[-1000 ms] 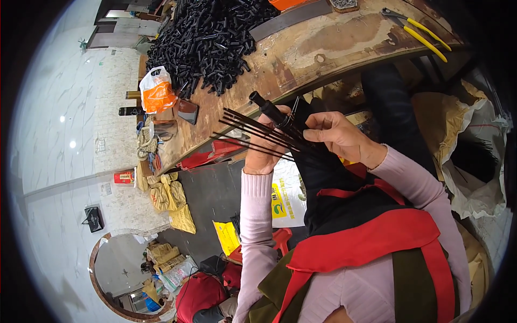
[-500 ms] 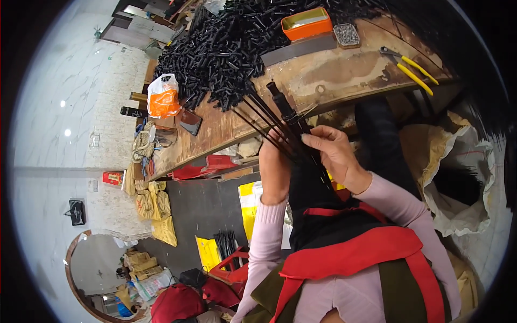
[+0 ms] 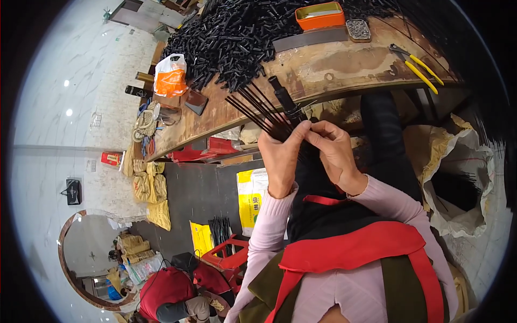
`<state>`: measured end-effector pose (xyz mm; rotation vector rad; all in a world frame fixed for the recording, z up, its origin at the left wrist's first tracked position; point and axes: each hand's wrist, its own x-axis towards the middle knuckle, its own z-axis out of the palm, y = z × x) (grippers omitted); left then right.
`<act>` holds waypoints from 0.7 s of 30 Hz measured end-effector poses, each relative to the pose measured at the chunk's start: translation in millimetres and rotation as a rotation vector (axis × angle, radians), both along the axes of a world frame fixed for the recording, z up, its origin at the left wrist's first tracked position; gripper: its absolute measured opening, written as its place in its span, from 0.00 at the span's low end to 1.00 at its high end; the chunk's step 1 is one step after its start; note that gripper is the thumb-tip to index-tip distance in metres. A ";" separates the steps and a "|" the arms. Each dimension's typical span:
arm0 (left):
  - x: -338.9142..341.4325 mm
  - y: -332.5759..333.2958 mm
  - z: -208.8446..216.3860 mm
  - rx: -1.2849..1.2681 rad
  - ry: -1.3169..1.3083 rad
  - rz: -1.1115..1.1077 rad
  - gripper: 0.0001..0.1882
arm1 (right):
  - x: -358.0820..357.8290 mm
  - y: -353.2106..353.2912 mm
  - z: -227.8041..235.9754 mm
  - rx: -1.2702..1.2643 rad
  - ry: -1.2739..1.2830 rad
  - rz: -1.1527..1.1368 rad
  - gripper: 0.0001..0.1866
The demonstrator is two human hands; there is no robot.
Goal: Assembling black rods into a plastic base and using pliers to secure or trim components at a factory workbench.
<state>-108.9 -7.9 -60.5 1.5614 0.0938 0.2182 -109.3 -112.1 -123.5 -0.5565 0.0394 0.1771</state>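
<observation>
A bundle of thin black rods [image 3: 249, 112] is gripped in my left hand [image 3: 279, 159], its ends fanning up toward the bench edge. My left thumb and fingertips meet those of my right hand [image 3: 336, 153], which is closed in a pinch. What the right fingertips hold is too small and hidden to name. Just beyond both hands, a stepped black tube [image 3: 283, 96] stands tilted at the bench edge, a thin metal piece beside it. A large heap of short black tubular parts [image 3: 226, 46] covers the far left of the wooden bench [image 3: 344, 67].
On the bench are an orange tin [image 3: 320, 21], a metal strip [image 3: 309, 40], a small box of metal bits [image 3: 358, 30], yellow-handled pliers [image 3: 423, 72] and a plastic bag [image 3: 170, 78]. An open sack [image 3: 431, 177] of black rods stands right. Someone in red [image 3: 167, 293] is lower left.
My left hand has turned and its thumb has come over to meet the right fingertips. The rods have shifted slightly left. The view has moved a little.
</observation>
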 end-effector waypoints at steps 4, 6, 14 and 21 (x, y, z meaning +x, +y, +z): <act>8.4 13.2 -10.2 -0.075 -0.002 -0.011 0.10 | 9.0 -1.7 1.0 0.006 -0.014 0.032 0.10; 9.1 15.5 -14.8 -0.075 -0.017 -0.031 0.10 | 13.5 -0.7 -5.9 0.056 0.012 0.070 0.10; 12.4 8.0 -7.1 -0.064 -0.035 -0.092 0.13 | 34.4 -4.7 -24.7 0.147 0.050 0.225 0.10; 14.3 -1.5 -7.5 0.134 -0.030 0.032 0.09 | 16.5 4.4 -18.2 0.017 -0.064 0.056 0.08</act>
